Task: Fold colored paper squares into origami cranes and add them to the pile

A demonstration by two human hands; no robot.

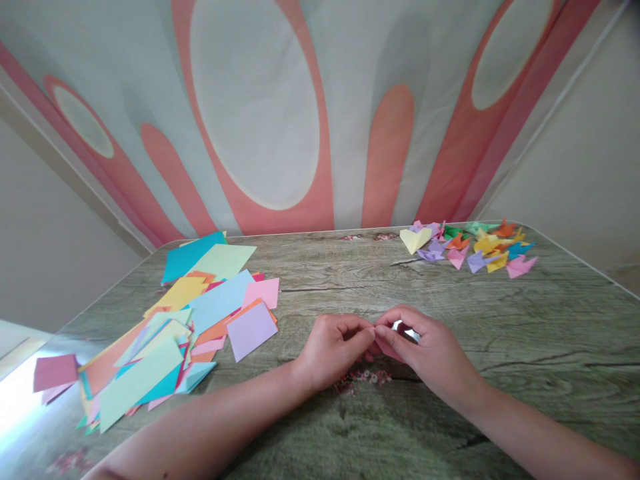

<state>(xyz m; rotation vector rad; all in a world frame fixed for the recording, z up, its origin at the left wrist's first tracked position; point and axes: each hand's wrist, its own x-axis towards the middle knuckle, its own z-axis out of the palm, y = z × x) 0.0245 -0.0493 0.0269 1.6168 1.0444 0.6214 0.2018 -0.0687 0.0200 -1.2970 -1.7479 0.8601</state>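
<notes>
I have a little pink paper (389,347) pinched between my hands, low in the middle, just over the table (320,440). My left hand (333,350) has its thumb and finger closed on one end. My right hand (425,347) pinches it too, with a round gap between thumb and finger. Lots of flat colored papers (145,380) lie in a messy heap on my left. Far off on my right, small folded paper shapes (483,243) sit together near the back edge.
</notes>
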